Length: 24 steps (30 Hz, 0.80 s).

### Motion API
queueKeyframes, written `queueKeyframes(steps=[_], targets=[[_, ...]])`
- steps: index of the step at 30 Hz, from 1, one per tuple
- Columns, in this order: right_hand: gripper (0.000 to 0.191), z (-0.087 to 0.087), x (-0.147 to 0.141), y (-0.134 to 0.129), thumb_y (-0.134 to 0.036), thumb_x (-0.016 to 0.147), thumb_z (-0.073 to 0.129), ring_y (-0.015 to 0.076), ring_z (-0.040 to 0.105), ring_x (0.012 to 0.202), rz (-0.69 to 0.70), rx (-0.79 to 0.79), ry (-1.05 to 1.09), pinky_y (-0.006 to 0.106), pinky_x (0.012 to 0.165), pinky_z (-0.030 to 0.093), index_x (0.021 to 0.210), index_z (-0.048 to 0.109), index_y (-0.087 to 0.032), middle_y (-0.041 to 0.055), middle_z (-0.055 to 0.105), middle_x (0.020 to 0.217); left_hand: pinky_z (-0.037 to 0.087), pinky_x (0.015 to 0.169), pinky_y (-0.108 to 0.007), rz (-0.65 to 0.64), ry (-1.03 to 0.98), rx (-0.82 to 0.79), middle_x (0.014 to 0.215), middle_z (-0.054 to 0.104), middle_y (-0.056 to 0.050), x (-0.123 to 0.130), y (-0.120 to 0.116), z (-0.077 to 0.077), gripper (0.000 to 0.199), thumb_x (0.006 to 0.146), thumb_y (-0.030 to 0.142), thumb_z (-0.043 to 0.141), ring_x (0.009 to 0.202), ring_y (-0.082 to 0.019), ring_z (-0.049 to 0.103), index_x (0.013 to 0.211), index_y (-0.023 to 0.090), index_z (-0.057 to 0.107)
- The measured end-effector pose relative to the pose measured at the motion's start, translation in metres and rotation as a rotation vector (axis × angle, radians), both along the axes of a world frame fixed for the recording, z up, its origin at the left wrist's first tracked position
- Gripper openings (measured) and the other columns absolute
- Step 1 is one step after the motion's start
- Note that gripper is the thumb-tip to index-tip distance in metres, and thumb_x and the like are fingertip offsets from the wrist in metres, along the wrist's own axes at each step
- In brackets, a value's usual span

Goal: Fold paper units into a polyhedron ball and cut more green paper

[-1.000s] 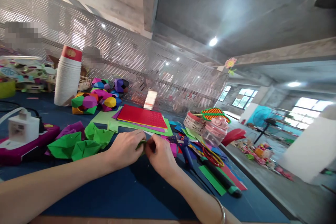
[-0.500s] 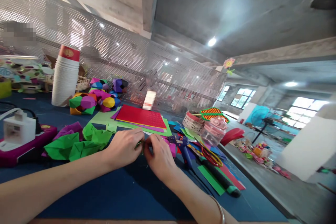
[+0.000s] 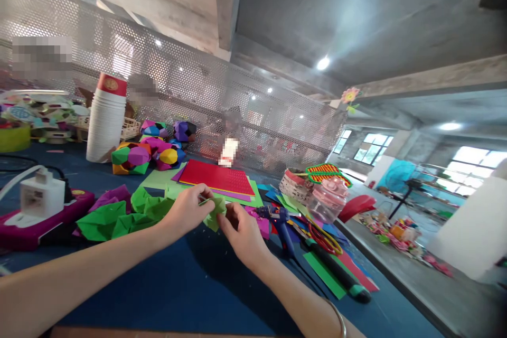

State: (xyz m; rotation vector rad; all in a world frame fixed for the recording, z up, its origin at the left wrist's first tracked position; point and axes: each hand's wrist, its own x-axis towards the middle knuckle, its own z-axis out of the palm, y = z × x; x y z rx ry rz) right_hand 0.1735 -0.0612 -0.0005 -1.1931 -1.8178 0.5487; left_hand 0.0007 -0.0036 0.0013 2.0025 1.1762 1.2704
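Between my hands is a light green folded paper piece (image 3: 216, 212), held just above the dark blue table. My left hand (image 3: 193, 206) pinches its left side, and my right hand (image 3: 242, 229) closes on its right edge. Darker green folded paper pieces (image 3: 119, 216) lie left of my left hand, with a purple folded piece (image 3: 113, 198) behind them. Close to my right hand rests a blue glue gun (image 3: 279, 217). Beyond the hands, a stack of coloured sheets has a red sheet (image 3: 216, 177) on top.
Finished-looking multicoloured paper balls (image 3: 130, 157) sit beside a tall stack of paper cups (image 3: 106, 121). A purple power strip (image 3: 75, 214) with a white plug stands at left. At right are a black-handled tool (image 3: 336, 269), scissors (image 3: 325, 237), a clear pink-lidded jar (image 3: 328, 203) and the table edge.
The light green paper, mostly hidden by my fingers before, now shows between my hands. My hands have moved slightly apart, and the whole view has shifted a little.
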Motion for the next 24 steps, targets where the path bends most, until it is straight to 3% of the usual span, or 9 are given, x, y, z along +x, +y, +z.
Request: queueKeyframes(steps=[5,8,12,17,20,24], targets=[[0.009,0.001,0.007,0.005,-0.022,0.094,0.06,0.021,0.07,0.076,-0.094,0.119,-0.114,0.029,0.067,0.05,0.102,0.063,-0.019,0.0051,0.074,0.086,0.049,0.064,-0.029,-0.077,0.001,0.009,0.077,0.066,-0.001,0.005,-0.002,-0.005,0.012,0.069,0.024,0.054,0.068,-0.019,0.064,0.081,0.022,0.055],[0.014,0.005,0.012,0.006,-0.018,0.097,0.056,0.0241,0.071,0.086,-0.166,0.237,-0.334,0.032,0.074,0.05,0.107,0.065,-0.019,0.0081,0.075,0.096,0.052,0.075,-0.032,-0.151,0.021,0.037,0.086,0.07,-0.003,0.007,-0.007,-0.005,0.023,0.067,0.022,0.057,0.081,-0.021,0.067,0.09,0.021,0.058],[0.02,0.006,0.013,0.003,-0.015,0.099,0.053,0.0269,0.069,0.1,-0.141,0.357,-0.495,0.034,0.081,0.051,0.112,0.066,-0.021,0.0098,0.075,0.108,0.051,0.081,-0.033,-0.198,0.044,0.047,0.093,0.073,-0.005,0.006,-0.01,-0.004,0.026,0.073,0.025,0.057,0.087,-0.022,0.068,0.097,0.02,0.064],[0.017,0.002,0.012,0.003,-0.019,0.099,0.058,0.026,0.07,0.094,-0.15,0.394,-0.457,0.035,0.079,0.052,0.115,0.064,-0.019,0.0089,0.075,0.103,0.044,0.065,-0.031,-0.185,0.076,0.041,0.066,0.064,-0.001,0.003,-0.007,-0.003,0.01,0.074,0.026,0.054,0.066,-0.02,0.06,0.071,0.02,0.062],[0.01,0.003,0.012,0.002,-0.019,0.098,0.057,0.0251,0.068,0.094,-0.147,0.446,-0.42,0.034,0.08,0.051,0.103,0.066,-0.02,0.008,0.073,0.098,0.042,0.063,-0.03,-0.19,0.07,0.042,0.064,0.062,0.0,0.003,-0.006,-0.004,0.009,0.073,0.025,0.054,0.064,-0.019,0.057,0.07,0.02,0.06],[0.014,0.007,0.011,0.001,-0.013,0.094,0.056,0.0216,0.066,0.088,-0.105,0.476,-0.285,0.031,0.078,0.05,0.087,0.066,-0.021,0.0066,0.07,0.092,0.044,0.068,-0.03,-0.25,0.047,0.035,0.072,0.066,-0.002,0.005,-0.008,-0.004,0.01,0.07,0.022,0.053,0.071,-0.02,0.06,0.075,0.019,0.062]])
